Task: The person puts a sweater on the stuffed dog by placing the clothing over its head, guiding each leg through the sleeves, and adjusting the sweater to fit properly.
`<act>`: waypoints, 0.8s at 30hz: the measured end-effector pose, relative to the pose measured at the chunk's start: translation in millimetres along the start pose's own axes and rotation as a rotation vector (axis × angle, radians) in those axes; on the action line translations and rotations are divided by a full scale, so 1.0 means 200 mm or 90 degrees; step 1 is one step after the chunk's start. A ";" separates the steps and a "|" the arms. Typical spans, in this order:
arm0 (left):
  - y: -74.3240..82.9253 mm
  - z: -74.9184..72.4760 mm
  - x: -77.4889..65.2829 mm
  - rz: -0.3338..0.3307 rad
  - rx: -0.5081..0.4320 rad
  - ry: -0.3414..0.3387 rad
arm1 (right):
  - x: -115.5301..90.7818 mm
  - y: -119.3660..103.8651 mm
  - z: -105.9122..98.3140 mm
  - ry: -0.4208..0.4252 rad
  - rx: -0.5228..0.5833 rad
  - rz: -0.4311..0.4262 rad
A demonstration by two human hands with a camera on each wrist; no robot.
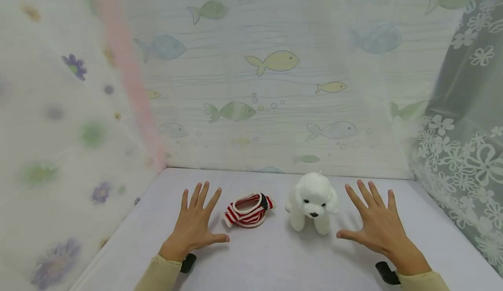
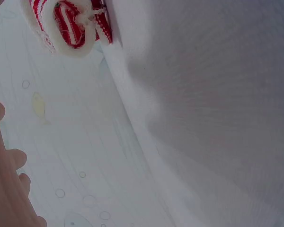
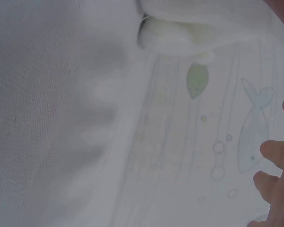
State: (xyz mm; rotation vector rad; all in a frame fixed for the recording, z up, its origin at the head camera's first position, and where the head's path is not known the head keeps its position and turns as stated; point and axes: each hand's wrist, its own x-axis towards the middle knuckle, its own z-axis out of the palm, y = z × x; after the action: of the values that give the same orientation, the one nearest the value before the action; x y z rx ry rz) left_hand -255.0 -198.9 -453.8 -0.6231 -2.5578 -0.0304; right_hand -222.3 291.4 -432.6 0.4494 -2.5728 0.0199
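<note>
A white plush dog (image 1: 313, 201) stands upright on the white table, facing the head camera. To its left lies a small red-and-white striped knitted garment (image 1: 251, 216) with a dark patch at its round opening. My left hand (image 1: 195, 224) is spread beside the garment, palm down, apart from it and holding nothing. On the dog's other side my right hand (image 1: 376, 224) is spread likewise, touching nothing. The left wrist view shows the garment's rolled sleeve end (image 2: 72, 26) at the top. At the top of the right wrist view are the dog's white legs (image 3: 180, 35).
A curtain printed with fish (image 1: 275, 85) hangs behind the table (image 1: 251, 269). Flowered sheeting (image 1: 70, 151) with a pink strip closes the left side. Sheer lace with white flowers (image 1: 467, 160) hangs at the right. Each wrist wears a dark strapped-on device (image 1: 387, 273).
</note>
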 end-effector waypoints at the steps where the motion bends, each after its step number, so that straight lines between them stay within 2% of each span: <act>1: 0.00 0.00 0.00 0.000 -0.001 -0.001 | 0.00 0.00 0.00 -0.001 0.001 0.000; 6: 0.00 -0.01 0.00 0.004 -0.010 0.003 | 0.00 0.00 0.00 -0.008 0.012 0.007; 11: 0.00 -0.02 0.03 0.028 -0.051 0.050 | 0.01 0.00 -0.02 0.018 0.043 0.005; 14: 0.01 -0.03 0.04 0.046 -0.088 0.080 | 0.01 -0.01 -0.02 0.048 0.076 -0.011; 17: 0.03 -0.05 0.05 0.058 -0.119 0.093 | 0.02 -0.02 -0.02 0.091 0.118 -0.038; 24: 0.12 -0.12 0.07 0.074 -0.185 0.078 | 0.06 -0.10 -0.05 0.182 0.197 -0.086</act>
State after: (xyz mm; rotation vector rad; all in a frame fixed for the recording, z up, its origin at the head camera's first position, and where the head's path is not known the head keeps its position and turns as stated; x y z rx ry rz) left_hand -244.5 -174.2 -429.1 -0.8504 -2.4129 -0.3936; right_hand -221.2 269.7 -419.8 0.6813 -2.2582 0.4094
